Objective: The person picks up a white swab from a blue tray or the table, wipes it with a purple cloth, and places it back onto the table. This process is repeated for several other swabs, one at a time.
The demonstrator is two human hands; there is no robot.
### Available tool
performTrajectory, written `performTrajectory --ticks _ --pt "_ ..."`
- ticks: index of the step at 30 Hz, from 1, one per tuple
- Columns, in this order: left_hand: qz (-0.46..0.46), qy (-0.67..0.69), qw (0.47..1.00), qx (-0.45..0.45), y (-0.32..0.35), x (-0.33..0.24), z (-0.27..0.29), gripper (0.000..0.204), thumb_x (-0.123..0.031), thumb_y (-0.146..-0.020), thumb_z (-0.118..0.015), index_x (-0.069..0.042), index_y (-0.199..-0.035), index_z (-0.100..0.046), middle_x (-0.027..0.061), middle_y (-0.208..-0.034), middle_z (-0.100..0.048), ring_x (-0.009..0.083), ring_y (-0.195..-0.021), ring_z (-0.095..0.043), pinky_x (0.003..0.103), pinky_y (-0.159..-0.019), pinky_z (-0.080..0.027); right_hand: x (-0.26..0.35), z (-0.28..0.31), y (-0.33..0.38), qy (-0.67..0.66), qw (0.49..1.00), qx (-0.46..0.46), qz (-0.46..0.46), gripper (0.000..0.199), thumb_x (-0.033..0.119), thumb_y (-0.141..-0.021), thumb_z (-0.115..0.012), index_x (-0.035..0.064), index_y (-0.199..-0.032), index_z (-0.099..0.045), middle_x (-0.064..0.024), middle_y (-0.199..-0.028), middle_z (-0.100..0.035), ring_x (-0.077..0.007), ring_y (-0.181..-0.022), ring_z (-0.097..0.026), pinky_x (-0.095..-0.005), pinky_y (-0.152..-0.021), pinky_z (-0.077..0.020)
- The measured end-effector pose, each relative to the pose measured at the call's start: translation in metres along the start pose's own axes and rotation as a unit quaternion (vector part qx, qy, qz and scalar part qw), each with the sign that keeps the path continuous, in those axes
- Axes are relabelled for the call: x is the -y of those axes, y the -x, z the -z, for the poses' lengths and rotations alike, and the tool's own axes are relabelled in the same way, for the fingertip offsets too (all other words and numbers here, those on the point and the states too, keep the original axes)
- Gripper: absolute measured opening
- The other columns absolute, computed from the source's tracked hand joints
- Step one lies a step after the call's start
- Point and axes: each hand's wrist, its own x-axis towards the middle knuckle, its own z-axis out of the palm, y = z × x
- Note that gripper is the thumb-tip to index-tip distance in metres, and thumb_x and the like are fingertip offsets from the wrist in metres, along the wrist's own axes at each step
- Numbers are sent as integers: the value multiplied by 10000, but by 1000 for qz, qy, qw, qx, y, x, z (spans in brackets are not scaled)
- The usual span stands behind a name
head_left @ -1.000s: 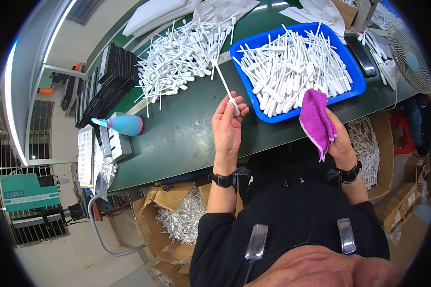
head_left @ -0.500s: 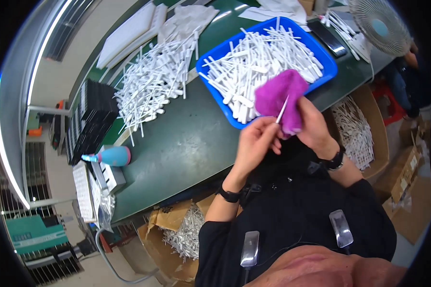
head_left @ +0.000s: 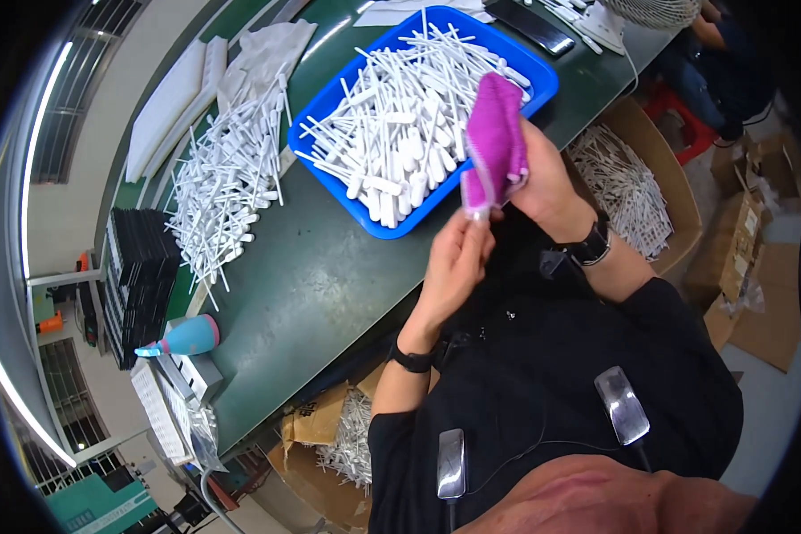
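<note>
A purple cloth (head_left: 492, 133) is gripped in my right hand (head_left: 546, 182), folded over with its fingers behind it. My left hand (head_left: 457, 262) pinches a slim white plastic piece (head_left: 478, 214) whose short end shows at the cloth's lower edge; the rest of it is hidden in the cloth. Both hands are close together in front of the table edge. Just beyond them a blue tray (head_left: 392, 233) is heaped with white plastic sticks (head_left: 400, 133) that have thicker ends.
More white sticks (head_left: 227, 191) lie piled on the green table (head_left: 320, 294), left of the tray. Black stacked trays (head_left: 138, 276) and a blue-pink bottle (head_left: 191, 335) stand farther left. Cardboard boxes of sticks (head_left: 618, 182) flank me. A phone (head_left: 534, 27) and a fan (head_left: 645, 11) are at the back.
My view has shifted, so the table sits farther left and higher. The white stick, earlier in plain sight between my hands, is now mostly covered by the cloth.
</note>
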Motion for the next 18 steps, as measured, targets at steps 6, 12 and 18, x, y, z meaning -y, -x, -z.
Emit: performTrajectory --ticks 6,12,18 --pt "-198 -127 960 -149 -27 8 -1 210 -204 -982 -427 -22 -924 -513 5 -624 -477 38 -424 -350 184 -388 -305 -23 1 13 319 931 79 161 308 268 -983 -396 35 -1126 -538 -14 -859 -598 -70 -701 -555 -200 -586 -458" --pt "-142 -138 976 -96 -21 -12 -14 185 -119 -944 -475 11 -847 -563 25 -580 -544 91 -450 -480 265 -415 -369 -2 14 13 141 986 89 11 336 269 -986 -409 24 -1200 -488 -15 -905 -591 -9 -772 -527 -153 -602 -441" --pt "-272 -389 838 -268 -28 17 11 210 -127 -889 -568 -4 -722 -604 36 -567 -588 119 -454 -536 306 -423 -384 -17 12 14 261 957 124 11 349 220 -991 -390 -7 -1246 -462 -25 -1074 -575 -63 -911 -547 -195 -735 -457"
